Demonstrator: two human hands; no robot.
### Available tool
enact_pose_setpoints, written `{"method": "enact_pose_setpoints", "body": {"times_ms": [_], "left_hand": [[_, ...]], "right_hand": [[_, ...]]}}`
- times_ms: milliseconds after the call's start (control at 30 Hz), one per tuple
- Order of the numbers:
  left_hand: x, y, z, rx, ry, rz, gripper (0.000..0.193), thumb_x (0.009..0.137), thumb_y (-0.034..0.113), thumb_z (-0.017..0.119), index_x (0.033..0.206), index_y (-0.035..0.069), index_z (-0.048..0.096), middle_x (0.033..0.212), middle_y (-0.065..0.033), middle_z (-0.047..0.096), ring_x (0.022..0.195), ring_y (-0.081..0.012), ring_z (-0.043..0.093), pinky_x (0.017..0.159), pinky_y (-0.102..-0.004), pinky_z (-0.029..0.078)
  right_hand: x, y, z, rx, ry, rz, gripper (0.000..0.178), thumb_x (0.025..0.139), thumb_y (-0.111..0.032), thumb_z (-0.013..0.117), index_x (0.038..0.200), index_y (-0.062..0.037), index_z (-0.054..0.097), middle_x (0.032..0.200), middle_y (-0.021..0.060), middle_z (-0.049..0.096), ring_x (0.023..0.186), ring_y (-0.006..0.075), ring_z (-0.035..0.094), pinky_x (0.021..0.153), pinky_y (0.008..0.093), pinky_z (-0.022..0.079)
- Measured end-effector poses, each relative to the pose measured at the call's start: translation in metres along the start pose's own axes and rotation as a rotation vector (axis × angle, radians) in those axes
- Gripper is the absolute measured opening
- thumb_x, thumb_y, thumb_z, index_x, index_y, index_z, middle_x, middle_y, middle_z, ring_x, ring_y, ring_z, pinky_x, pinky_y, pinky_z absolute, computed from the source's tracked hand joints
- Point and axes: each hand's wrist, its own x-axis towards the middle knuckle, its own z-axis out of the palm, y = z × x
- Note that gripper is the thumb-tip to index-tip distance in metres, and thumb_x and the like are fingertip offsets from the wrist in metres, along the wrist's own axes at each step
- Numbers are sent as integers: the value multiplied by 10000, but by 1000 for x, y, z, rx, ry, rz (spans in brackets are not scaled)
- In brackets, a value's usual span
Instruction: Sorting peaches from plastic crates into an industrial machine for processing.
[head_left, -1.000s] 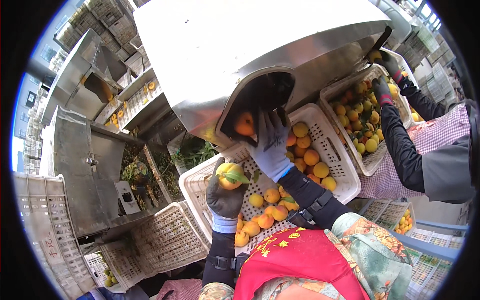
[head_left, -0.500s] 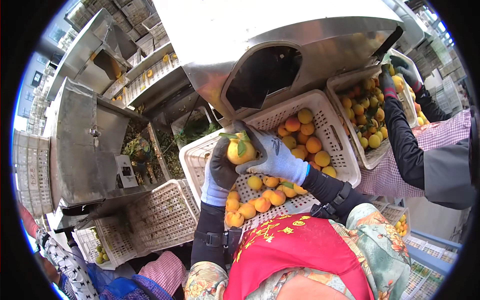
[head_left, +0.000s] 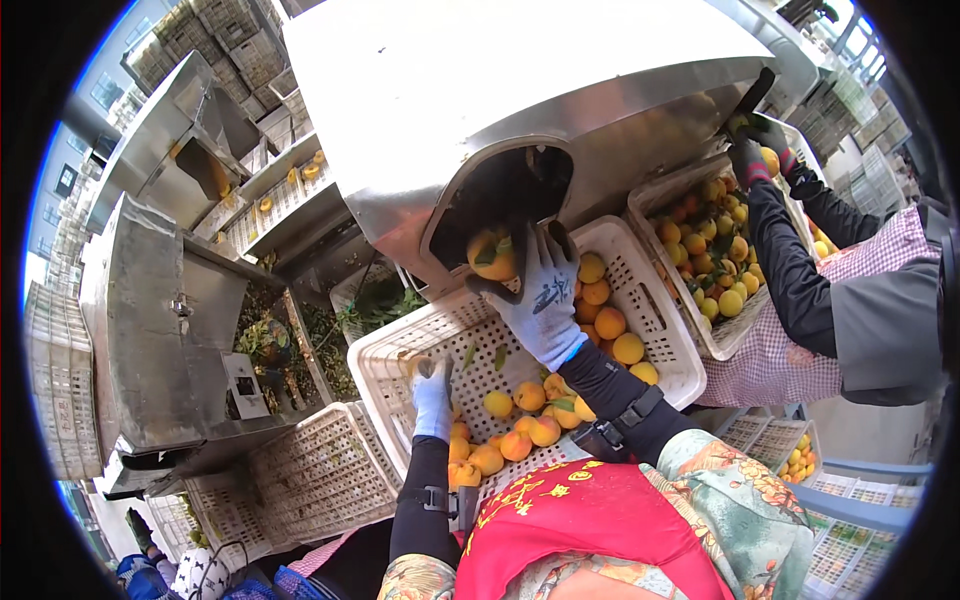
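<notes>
My right hand (head_left: 545, 300), in a grey-blue glove with dark fingers, is closed on a yellow-orange peach (head_left: 491, 253) at the dark opening (head_left: 500, 190) of a metal housing. A green leaf bit shows by the fruit. My left hand (head_left: 432, 400), gloved alike, is low inside the left end of a white slatted crate (head_left: 665, 310). Its fingers are mostly hidden; a patch of orange shows beside them, and I cannot tell whether it is held. Two loose green leaves (head_left: 500, 356) show between my hands. Peaches (head_left: 544, 430) lie along the crate's near and right sides.
On the right, a co-worker's gloved hands (head_left: 750, 160) hold fruit above another crate of peaches (head_left: 705, 250). A metal bin (head_left: 165, 330) with leafy debris stands left. A slatted crate (head_left: 320, 465) sits below it. The metal housing (head_left: 600, 110) overhangs my crate's far side.
My hands have parted. The right has carried the peach up and away to the opening, while the left has dropped into the crate. The leaves on the peach are mostly off it.
</notes>
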Motion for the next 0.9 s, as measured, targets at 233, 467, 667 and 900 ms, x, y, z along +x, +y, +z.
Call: {"method": "enact_pose_setpoints", "body": {"times_ms": [233, 467, 667, 900], "left_hand": [[-4, -33, 44, 1226, -322, -203, 699, 699, 548, 650, 1161, 23, 643, 1248, -189, 591, 1181, -330, 558, 1005, -398, 423], [-6, -32, 40, 1366, -188, -98, 322, 849, 158, 497, 1099, 48, 669, 1087, -191, 663, 981, -288, 650, 872, -387, 502], [25, -59, 34, 54, -167, -486, 312, 863, 325, 603, 1026, 72, 681, 848, -115, 671, 717, -238, 665, 649, -373, 559], [2, 10, -8, -765, -227, -552, 427, 797, 494, 677, 1099, 203, 598, 1129, -50, 613, 1035, -260, 586, 834, -569, 481]], "right_hand": [[59, 50, 71, -121, 171, -187, 754, 756, -341, 717, 1334, 28, 403, 1297, 252, 455, 1184, 427, 436, 1013, 532, 317], [-81, 49, 29, 187, -750, -410, 554, 774, -320, 700, 1244, -64, 559, 1202, 120, 577, 1122, 301, 519, 978, 440, 388], [-229, 54, 125, -5, -1550, -222, 652, 777, -296, 658, 1344, -57, 443, 1236, 214, 541, 1110, 357, 547, 927, 451, 435], [-163, 59, 98, 253, -1280, 243, 827, 678, -379, 745, 1377, -87, 412, 1221, 180, 588, 1053, 347, 593, 903, 424, 472]]}}
